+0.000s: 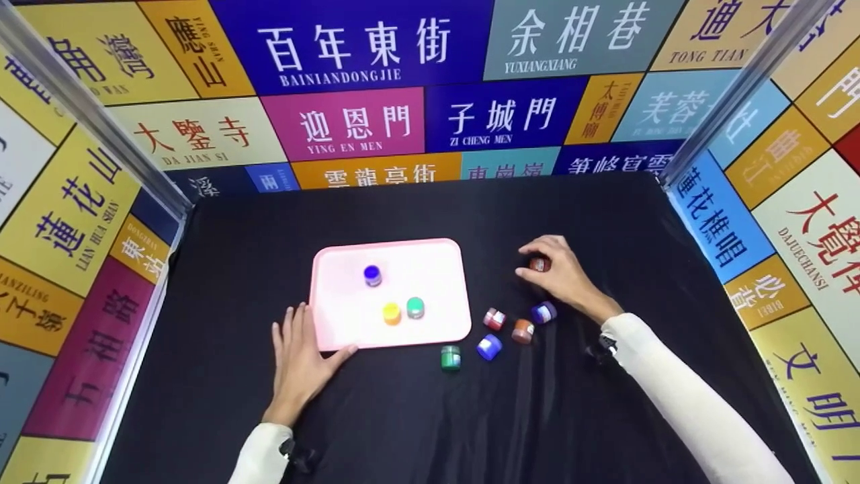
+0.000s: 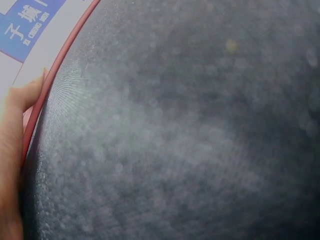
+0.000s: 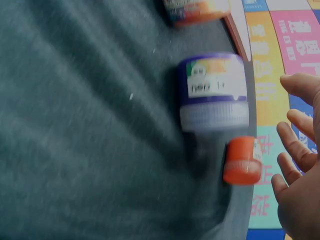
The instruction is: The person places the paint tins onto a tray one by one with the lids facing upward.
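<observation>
My right hand (image 1: 561,269) is around a small orange-red paint jar (image 1: 539,264) on the black cloth, thumb and fingers spread to either side. In the right wrist view that orange-red jar (image 3: 243,161) lies apart from the fingers (image 3: 295,145), beyond a purple jar (image 3: 214,80) with a white label. My left hand (image 1: 299,359) rests at the near left corner of the pink tray (image 1: 349,336), fingers straight along its side and thumb at its front rim. On the tray are a purple jar (image 1: 372,274), a yellow jar (image 1: 392,313) and a green jar (image 1: 415,308).
Between tray and right forearm lie a red jar (image 1: 494,318), a brown-orange jar (image 1: 523,331), a dark blue-purple jar (image 1: 543,312), a blue jar (image 1: 490,347) and a dark green jar (image 1: 451,357). Sign-printed panels (image 1: 356,121) wall in the black cloth (image 1: 390,417).
</observation>
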Available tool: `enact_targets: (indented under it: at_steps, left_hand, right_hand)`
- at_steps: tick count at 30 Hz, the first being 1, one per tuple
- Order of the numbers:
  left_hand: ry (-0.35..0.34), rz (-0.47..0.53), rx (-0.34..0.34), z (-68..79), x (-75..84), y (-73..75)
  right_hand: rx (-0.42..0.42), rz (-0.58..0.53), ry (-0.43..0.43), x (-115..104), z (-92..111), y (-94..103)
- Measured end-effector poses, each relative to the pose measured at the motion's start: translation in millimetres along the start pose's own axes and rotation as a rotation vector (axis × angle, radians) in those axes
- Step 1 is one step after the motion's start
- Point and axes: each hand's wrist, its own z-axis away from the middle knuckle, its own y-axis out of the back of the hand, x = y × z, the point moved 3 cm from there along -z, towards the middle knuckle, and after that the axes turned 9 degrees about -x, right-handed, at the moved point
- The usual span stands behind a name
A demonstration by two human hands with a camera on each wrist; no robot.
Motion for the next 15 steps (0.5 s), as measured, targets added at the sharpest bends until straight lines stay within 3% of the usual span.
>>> enact_targets:
  at_steps: [8,15]
  left_hand:
    - [-0.004,-0.002,0.011,0.2,1.0,0.7]
    - [-0.011,-0.003,0.021,1.3,0.9,0.8]
  right_hand:
    - [0.035,0.021,-0.028,16,8,11.2]
    - [0.038,0.025,-0.11,27,17,14.7]
